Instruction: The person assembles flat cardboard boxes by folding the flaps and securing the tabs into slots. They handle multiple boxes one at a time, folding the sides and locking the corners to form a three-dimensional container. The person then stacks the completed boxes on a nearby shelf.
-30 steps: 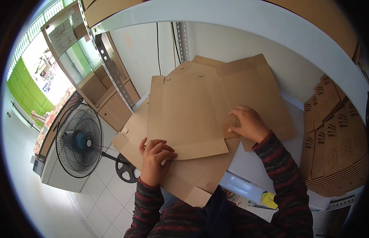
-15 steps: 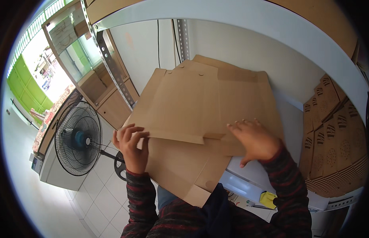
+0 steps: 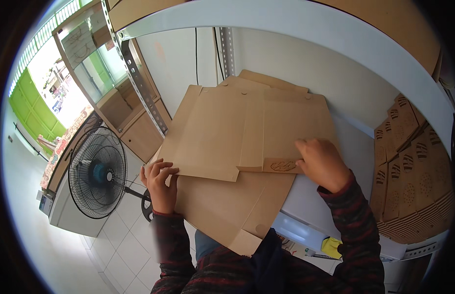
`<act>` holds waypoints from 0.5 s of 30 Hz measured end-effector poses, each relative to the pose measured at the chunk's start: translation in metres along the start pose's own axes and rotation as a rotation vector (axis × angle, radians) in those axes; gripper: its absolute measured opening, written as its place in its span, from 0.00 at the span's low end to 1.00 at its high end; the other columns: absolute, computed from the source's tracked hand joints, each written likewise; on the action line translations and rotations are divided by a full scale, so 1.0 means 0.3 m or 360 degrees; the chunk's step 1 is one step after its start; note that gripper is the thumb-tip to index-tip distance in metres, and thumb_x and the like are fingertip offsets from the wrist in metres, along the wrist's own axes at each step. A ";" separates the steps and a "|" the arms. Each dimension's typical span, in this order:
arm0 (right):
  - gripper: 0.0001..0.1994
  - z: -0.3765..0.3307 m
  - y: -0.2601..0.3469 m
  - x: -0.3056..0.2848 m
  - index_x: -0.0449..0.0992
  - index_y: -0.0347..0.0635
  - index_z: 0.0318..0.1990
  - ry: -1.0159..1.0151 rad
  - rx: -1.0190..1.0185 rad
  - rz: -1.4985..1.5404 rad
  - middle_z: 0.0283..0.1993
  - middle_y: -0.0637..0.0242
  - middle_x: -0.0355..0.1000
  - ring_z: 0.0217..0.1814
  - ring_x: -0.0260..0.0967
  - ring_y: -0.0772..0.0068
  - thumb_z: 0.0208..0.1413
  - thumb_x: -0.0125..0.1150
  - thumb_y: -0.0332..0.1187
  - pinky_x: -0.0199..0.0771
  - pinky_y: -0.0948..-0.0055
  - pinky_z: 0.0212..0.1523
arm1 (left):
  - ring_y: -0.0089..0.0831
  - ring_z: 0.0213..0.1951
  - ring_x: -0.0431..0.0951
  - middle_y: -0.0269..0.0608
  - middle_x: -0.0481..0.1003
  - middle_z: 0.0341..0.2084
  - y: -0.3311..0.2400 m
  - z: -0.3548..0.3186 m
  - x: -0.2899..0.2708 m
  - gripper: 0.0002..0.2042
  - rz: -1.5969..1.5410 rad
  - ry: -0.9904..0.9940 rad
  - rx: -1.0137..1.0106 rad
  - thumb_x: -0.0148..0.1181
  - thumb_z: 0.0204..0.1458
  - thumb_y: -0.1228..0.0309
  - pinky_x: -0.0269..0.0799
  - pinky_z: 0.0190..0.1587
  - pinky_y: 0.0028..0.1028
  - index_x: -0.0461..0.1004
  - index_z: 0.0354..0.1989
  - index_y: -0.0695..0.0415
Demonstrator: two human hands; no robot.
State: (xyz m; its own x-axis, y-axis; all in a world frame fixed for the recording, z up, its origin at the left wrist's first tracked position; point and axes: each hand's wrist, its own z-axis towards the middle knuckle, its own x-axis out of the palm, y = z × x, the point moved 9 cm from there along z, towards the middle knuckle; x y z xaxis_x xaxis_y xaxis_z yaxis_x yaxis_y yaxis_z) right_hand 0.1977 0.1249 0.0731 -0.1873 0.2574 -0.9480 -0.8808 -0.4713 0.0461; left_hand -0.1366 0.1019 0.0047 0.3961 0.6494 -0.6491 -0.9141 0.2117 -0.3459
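Note:
A flat brown cardboard box blank [image 3: 217, 132] with scored fold lines lies uppermost on a loose pile. My left hand [image 3: 160, 183] pinches its near left corner, thumb below and fingers above. Along the near right edge, a narrow flap [image 3: 280, 165] is turned up and shows dark print. My right hand [image 3: 324, 164] has its fingers curled closed on the right end of that flap; its fingertips are partly hidden. Under the top blank, another cardboard sheet [image 3: 222, 198] sticks out toward my body, over the front edge of the white surface [image 3: 313, 196].
Stacked printed cardboard blanks [image 3: 408, 181] fill the right side. A white shelf beam [image 3: 286, 22] arches overhead, and a perforated metal post [image 3: 139, 81] rises at left. Beyond it stand a black fan [image 3: 97, 171] and a glass cabinet [image 3: 97, 63]. A yellow cloth [image 3: 331, 247] lies low at right.
My right hand has gone from spread fingers to closed ones, a little farther right. The near right flap has turned up, showing its print. The top blank has shifted slightly; my left hand keeps its corner.

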 end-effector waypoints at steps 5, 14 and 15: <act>0.04 0.015 -0.070 0.139 0.74 0.37 0.26 0.0031 0.0074 -0.0057 0.26 0.50 0.73 0.31 0.74 0.46 0.42 0.62 0.25 0.75 0.54 0.33 | 0.37 0.52 0.72 0.32 0.76 0.37 0.022 -0.024 0.013 0.09 -0.0027 0.0050 -0.0041 0.66 0.36 0.78 0.42 0.67 0.49 0.78 0.26 0.48; 0.09 0.010 -0.116 0.218 0.74 0.38 0.28 0.0112 0.0059 0.0102 0.29 0.52 0.75 0.33 0.75 0.46 0.42 0.68 0.31 0.76 0.53 0.35 | 0.39 0.57 0.69 0.33 0.74 0.42 -0.236 -0.048 0.079 0.09 -0.0194 0.0320 0.0249 0.65 0.41 0.71 0.34 0.66 0.57 0.76 0.33 0.47; 0.10 -0.002 -0.121 0.218 0.74 0.38 0.28 0.0114 0.0072 0.0025 0.28 0.52 0.74 0.33 0.75 0.47 0.41 0.68 0.32 0.76 0.53 0.35 | 0.37 0.56 0.70 0.31 0.75 0.42 -0.287 -0.044 0.098 0.08 -0.0259 0.0370 0.0335 0.65 0.42 0.70 0.36 0.66 0.58 0.77 0.32 0.46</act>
State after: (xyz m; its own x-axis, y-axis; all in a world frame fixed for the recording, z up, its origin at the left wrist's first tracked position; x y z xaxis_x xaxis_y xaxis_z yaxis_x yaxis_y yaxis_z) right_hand 0.2178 0.1584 0.0093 -0.1711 0.1889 -0.9670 -0.8970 -0.4359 0.0736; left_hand -0.0452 0.0931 0.0063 0.5253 0.4162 -0.7422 -0.8256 0.4604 -0.3262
